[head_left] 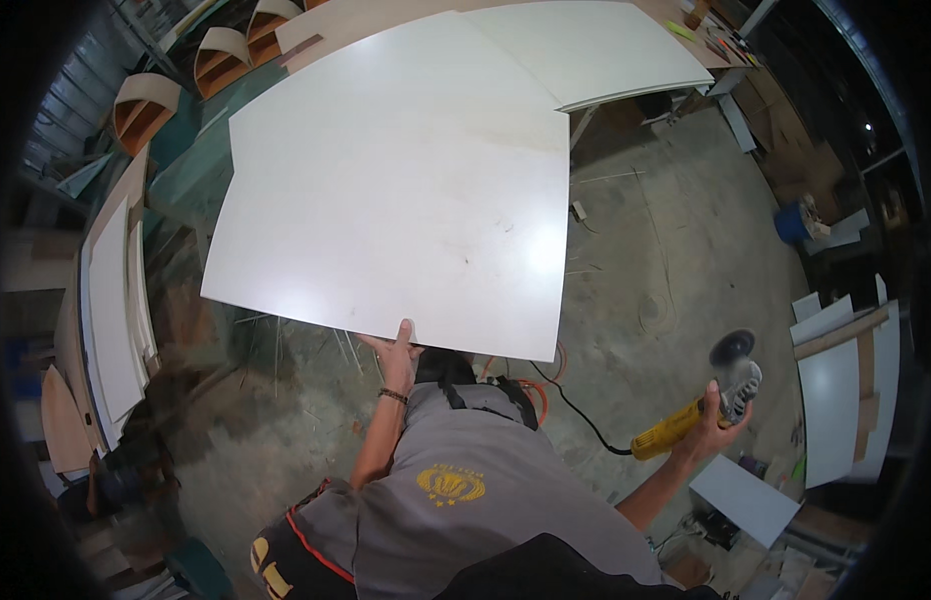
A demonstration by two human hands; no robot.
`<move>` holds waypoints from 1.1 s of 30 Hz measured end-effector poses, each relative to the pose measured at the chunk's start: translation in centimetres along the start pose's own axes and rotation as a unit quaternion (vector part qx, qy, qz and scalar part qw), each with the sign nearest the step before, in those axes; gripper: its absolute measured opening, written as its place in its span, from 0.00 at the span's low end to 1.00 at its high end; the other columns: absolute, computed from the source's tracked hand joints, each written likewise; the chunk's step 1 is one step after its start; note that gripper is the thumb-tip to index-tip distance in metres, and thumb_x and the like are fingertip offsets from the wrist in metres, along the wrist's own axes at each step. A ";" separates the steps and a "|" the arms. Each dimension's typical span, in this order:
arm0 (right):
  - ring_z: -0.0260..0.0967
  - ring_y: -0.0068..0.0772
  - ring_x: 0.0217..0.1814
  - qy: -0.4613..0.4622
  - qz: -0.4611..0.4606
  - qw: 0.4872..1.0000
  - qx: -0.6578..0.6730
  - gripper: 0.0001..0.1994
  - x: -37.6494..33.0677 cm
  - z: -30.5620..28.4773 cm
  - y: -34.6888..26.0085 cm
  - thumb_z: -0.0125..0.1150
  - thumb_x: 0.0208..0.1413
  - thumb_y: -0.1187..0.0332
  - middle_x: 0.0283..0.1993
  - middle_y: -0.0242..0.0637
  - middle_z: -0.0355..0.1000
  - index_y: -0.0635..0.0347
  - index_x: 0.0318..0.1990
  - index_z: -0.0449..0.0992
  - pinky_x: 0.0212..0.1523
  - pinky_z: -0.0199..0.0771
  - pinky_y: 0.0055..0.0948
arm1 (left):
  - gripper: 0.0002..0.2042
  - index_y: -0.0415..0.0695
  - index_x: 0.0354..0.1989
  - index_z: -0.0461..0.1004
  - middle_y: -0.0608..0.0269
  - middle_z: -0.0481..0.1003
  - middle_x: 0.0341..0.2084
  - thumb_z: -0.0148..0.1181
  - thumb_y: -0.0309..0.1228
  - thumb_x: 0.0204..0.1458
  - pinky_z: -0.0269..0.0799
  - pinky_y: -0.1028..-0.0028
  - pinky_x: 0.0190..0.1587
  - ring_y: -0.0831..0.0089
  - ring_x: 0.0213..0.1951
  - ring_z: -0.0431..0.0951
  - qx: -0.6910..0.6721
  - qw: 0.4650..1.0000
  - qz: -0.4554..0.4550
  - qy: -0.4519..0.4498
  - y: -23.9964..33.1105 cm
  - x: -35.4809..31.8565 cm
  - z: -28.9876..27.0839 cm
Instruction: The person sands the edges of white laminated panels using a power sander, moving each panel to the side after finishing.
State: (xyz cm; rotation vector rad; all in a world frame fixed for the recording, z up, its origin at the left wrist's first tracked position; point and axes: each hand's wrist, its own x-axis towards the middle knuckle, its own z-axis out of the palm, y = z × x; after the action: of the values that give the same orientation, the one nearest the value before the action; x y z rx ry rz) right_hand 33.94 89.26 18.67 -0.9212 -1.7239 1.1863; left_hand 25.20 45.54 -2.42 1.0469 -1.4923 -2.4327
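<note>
A large white board (396, 200) lies in front of me, its near edge reaching out toward my body. My left hand (394, 362) grips that near edge, thumb on top and the other fingers partly hidden at and below the edge. Off to the right, away from the board, my right hand (708, 430) is closed around a yellow angle grinder (666, 430). The grinder's round dark disc (732, 349) points up and away from me, apart from any surface. A black cord (589, 425) runs from its rear end back toward my legs.
A second white board (606, 50) lies at the far right, beside hand tools (721, 45). White panels lean at the left (111, 310) and right (831, 410). A blue bucket (792, 223) stands right. Curved wooden pieces (146, 105) sit far left. Thin offcuts and an orange hose (541, 400) lie on the concrete floor (626, 290).
</note>
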 end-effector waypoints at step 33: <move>0.73 0.29 0.46 -0.061 0.028 0.997 0.046 0.40 -1.8 0.2 -4.2 0.78 0.50 0.67 0.51 0.38 0.72 0.65 0.68 0.62 0.48 0.75 0.30 | 0.36 0.38 0.68 0.60 0.56 0.76 0.37 0.59 0.55 0.63 0.80 0.68 0.31 0.73 0.26 0.77 0.168 0.984 0.002 0.064 8.6 3.6 -8.9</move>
State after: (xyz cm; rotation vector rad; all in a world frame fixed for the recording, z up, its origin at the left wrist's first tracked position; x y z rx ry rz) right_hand 34.01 86.39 22.18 -0.8618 -1.7329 1.3738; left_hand 25.61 32.97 0.31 1.2287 -1.8990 -2.1071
